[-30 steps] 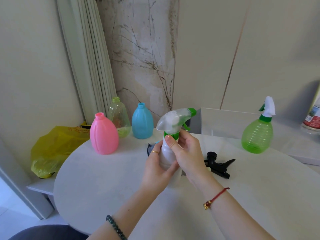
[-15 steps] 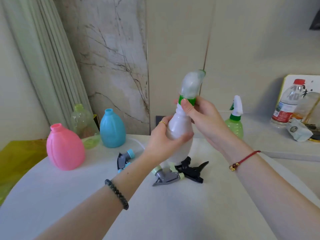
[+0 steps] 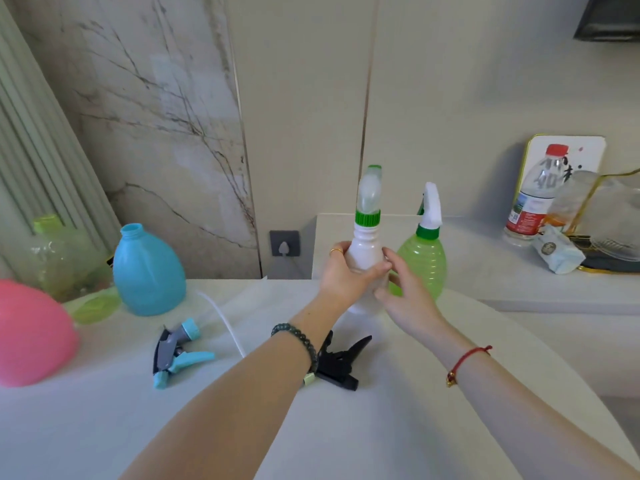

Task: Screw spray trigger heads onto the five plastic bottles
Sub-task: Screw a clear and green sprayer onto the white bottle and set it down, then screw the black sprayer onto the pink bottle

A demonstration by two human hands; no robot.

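Note:
My left hand point(image 3: 346, 277) grips a white bottle point(image 3: 365, 251) whose clear trigger head with a green collar point(image 3: 368, 202) is on its neck. The bottle stands upright at the table's far edge. My right hand point(image 3: 403, 292) is beside it with fingers apart, touching its lower right side. Just behind stands a green bottle point(image 3: 424, 261) with a white trigger head. A blue bottle point(image 3: 147, 271), a pink bottle point(image 3: 31, 332) and a clear green-tinted bottle point(image 3: 57, 261) stand headless on the left. A grey-and-blue trigger head point(image 3: 176, 351) and a black trigger head point(image 3: 341, 360) lie on the table.
The round white table point(image 3: 398, 427) meets a grey ledge point(image 3: 519, 289) on the right. On it stand a water bottle point(image 3: 535, 195), a wrapped packet point(image 3: 557, 252) and a gold-framed glass dish point(image 3: 614, 223). A marble wall with a socket point(image 3: 284, 243) is behind.
The white bottle has come down from mid-air and moved away to stand beside the green bottle. My right hand has left the green collar and dropped to the bottle's side.

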